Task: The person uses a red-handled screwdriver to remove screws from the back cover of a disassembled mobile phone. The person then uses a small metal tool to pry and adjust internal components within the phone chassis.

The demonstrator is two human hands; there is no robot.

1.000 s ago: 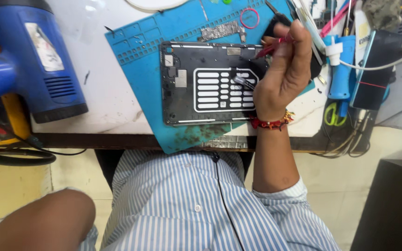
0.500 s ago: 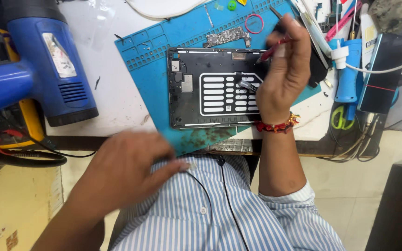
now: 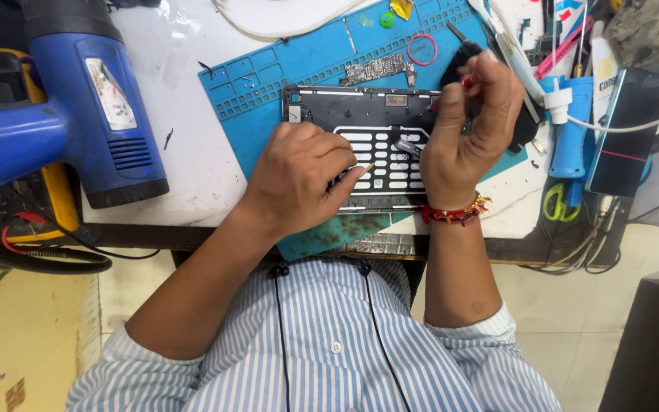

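- The opened device (image 3: 379, 145) is a flat, dark rectangular panel, its back off, showing a matte black inner plate with rows of pale rounded slots. It lies on the blue mat, at about 12 o'clock from the person's chest.
- The left hand (image 3: 303, 179) rests palm-down on the panel's left half, fingers curled and pressing its surface, the forefinger stretched toward 3 o'clock; it grasps nothing, only holds the panel flat.
- The right hand (image 3: 467, 130) sits at 3 o'clock of the left one, over the panel's right end, fingers pinched closed round a thin red-handled tool (image 3: 463, 82) whose tip is hidden behind the fingers. A red beaded bracelet (image 3: 451, 214) rings the wrist.
- The blue mat (image 3: 261, 91) is rubbery silicone, moulded with small square compartments along its edges, stained near the front edge.
- A narrow green-grey circuit board (image 3: 379, 70) lies on the mat at 12 o'clock of the panel, just beside it; a thin pink ring (image 3: 421, 49) lies beyond.
- A bulky blue plastic heat gun (image 3: 78, 114) with a black nozzle end stands at 9 o'clock, well apart, on the scuffed white table (image 3: 192, 175).
- Green-handled scissors (image 3: 558, 204) lie at 3 o'clock, near a blue bottle (image 3: 570, 137).
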